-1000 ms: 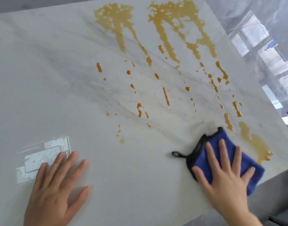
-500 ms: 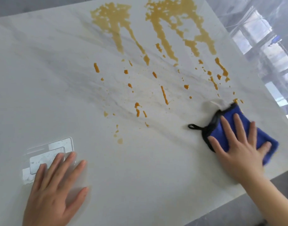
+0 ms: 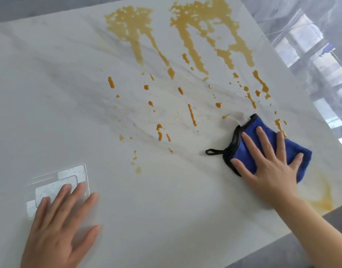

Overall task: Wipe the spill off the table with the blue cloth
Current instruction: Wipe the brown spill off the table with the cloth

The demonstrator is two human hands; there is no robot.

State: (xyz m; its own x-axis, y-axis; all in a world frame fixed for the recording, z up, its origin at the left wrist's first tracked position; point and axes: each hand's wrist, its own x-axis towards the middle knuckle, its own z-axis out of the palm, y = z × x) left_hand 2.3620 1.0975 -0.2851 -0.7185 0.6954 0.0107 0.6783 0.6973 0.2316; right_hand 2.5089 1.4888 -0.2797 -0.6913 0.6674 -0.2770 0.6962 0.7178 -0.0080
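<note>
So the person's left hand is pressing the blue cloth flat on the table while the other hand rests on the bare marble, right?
Not quite: it is the right hand that presses the blue cloth flat on the table, as the head view shows. The left hand is the one resting on the bare marble, fingers spread.

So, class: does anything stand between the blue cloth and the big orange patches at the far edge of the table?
Nothing solid. Between the blue cloth, pressed flat by the right hand, and the far patches lie only bare tabletop and scattered orange drops.
</note>
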